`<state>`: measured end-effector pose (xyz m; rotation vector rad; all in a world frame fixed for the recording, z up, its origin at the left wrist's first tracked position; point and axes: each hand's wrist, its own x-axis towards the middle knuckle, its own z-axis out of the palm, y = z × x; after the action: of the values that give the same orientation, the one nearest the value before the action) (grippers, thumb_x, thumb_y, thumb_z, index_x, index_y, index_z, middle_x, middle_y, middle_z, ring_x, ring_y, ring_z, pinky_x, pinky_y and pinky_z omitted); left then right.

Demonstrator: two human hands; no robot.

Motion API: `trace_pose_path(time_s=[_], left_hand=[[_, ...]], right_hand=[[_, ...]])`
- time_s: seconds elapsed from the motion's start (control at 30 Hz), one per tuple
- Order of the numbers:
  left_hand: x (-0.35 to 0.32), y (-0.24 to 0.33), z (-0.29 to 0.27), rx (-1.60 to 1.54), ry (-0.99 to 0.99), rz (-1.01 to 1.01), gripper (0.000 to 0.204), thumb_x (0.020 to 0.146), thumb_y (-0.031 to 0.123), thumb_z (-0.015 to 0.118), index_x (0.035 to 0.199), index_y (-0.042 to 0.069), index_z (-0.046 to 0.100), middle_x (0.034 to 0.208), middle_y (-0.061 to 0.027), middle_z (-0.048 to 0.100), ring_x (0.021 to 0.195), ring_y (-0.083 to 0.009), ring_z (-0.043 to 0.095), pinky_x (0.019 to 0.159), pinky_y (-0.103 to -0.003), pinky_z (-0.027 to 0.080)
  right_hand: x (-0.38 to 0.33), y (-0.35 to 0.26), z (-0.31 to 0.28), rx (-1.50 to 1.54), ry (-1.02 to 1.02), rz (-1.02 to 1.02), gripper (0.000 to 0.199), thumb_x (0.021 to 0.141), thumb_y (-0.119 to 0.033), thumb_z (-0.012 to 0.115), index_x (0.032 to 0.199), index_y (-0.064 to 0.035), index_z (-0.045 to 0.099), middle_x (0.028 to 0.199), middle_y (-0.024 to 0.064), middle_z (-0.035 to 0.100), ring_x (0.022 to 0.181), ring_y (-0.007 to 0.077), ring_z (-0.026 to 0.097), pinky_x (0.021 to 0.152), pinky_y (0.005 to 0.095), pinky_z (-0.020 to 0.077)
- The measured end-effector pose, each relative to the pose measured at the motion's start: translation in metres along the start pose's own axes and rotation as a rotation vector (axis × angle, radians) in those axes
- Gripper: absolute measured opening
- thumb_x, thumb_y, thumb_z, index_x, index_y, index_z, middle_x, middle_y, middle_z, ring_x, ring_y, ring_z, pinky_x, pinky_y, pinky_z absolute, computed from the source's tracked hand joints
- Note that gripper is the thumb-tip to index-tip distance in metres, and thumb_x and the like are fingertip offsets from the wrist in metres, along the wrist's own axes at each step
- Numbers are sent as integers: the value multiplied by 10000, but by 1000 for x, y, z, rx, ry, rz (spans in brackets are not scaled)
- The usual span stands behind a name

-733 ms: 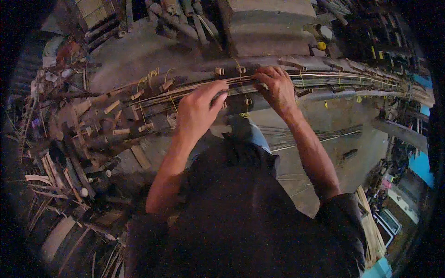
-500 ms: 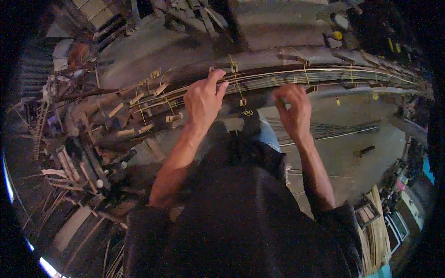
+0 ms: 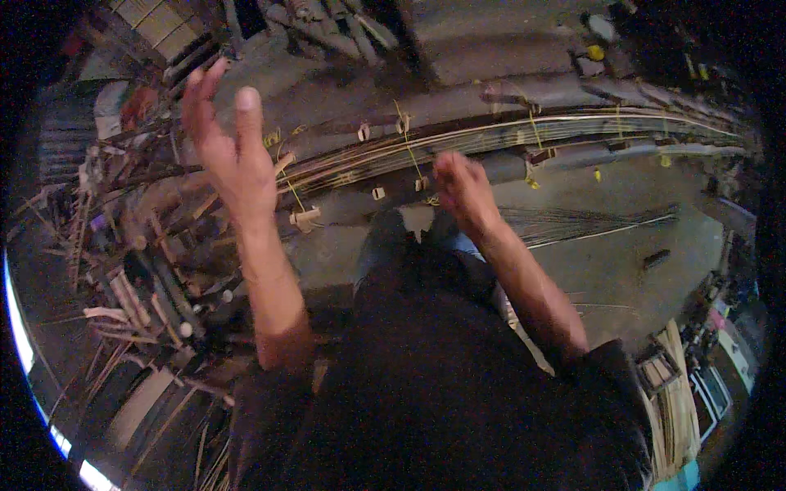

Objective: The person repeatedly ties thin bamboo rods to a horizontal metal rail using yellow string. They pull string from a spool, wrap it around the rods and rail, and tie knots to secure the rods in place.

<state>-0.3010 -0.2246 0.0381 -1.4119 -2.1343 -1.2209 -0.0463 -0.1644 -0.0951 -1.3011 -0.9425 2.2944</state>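
A long bundle of thin strips (image 3: 483,137) runs across in front of me, lying between two long dark rails. Yellow cords (image 3: 413,154) cross over it at intervals, some tied to small wooden pegs (image 3: 306,217). My left hand (image 3: 235,164) is raised over the bundle's left end, fingers spread and holding nothing. Close to the near rail (image 3: 508,170), my right hand (image 3: 467,192) has its fingers curled together, just right of a corded peg. What those fingers hold, if anything, is hidden.
More thin rods (image 3: 589,222) lie on the floor beyond the near rail at right. Wood pieces (image 3: 135,299) are heaped at left. Pale slats (image 3: 675,393) stand at lower right. A yellow round object (image 3: 595,53) sits at the far right.
My left hand has left the bundle's middle, moved left and opened with fingers spread. My right hand has shifted left and slightly down, closer to the corded peg.
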Motion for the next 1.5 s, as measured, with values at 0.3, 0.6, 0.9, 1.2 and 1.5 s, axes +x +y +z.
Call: trace_pose_path(time_s=[0.3, 0.6, 0.9, 1.2, 1.5], left_hand=[[-73, 4, -28, -670, -561, -604, 155, 932, 145, 579, 1011, 30, 645, 898, -66, 680, 823, -137, 666, 749, -275, 507], [-82, 20, 9, -455, -795, -229, 220, 892, 183, 591, 1063, 56, 644, 1001, -147, 680, 936, -329, 649, 823, -389, 509], [-124, 0, 80, -177, -880, -133, 289, 878, 238, 572, 1132, 108, 618, 1021, -163, 656, 927, -364, 622, 812, -464, 498], [-115, 21, 97, -126, -707, -179, 203, 885, 261, 577, 899, 97, 694, 816, -156, 675, 763, -371, 646, 676, -459, 517], [-115, 29, 85, -134, -732, -278, 214, 907, 271, 568, 938, 114, 710, 806, -155, 669, 728, -360, 637, 645, -422, 507]], right_hand=[[-21, -9, 8, 39, 245, 3, 231, 944, -334, 517, 904, -117, 585, 569, -61, 355, 480, 73, 318, 455, 241, 249], [-56, 57, -29, 78, 137, 324, 196, 927, -312, 563, 906, -117, 562, 681, -34, 471, 548, 96, 419, 506, 271, 350], [-85, -164, 84, -1731, -394, -618, 249, 942, -233, 558, 1028, -17, 647, 949, 113, 654, 952, 208, 613, 827, 358, 487], [79, -153, 92, -1728, -321, -491, 427, 902, -332, 620, 1178, -17, 536, 1101, 151, 616, 1027, 263, 597, 818, 391, 487], [-41, 14, 5, -1141, -687, -444, 208, 913, -164, 511, 1092, -63, 542, 807, 191, 656, 776, 378, 666, 682, 467, 535]])
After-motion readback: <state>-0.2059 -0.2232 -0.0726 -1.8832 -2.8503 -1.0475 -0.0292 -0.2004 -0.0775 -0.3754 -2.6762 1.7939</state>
